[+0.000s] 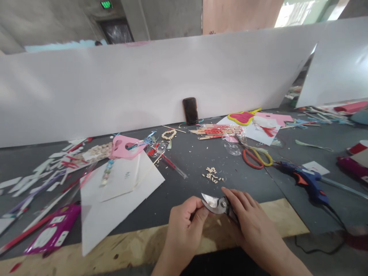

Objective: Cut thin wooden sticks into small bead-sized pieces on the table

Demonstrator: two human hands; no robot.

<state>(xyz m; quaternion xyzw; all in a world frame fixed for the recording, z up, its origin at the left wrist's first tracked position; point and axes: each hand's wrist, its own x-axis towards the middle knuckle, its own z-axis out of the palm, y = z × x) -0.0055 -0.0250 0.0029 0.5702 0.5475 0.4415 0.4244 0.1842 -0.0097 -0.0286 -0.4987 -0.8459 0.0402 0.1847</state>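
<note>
My right hand (pixel 248 216) is closed around a pair of pruning shears (pixel 220 205), whose short metal blades stand apart and point left. My left hand (pixel 185 222) is pinched at the blade tips; whatever its fingers hold is hidden or too small to make out. Just beyond the shears lies a small pile of short, pale cut pieces (pixel 212 176) on the dark tabletop (pixel 184 184).
A blue glue gun (pixel 304 180) and red-and-yellow-handled scissors (pixel 255 158) lie to the right. Wrapped sticks (pixel 215 130) and a leaning phone (pixel 190 111) are at the back. White sheets (pixel 115 214) and a purple packet (pixel 54 230) lie left. A white panel (pixel 129 84) stands behind.
</note>
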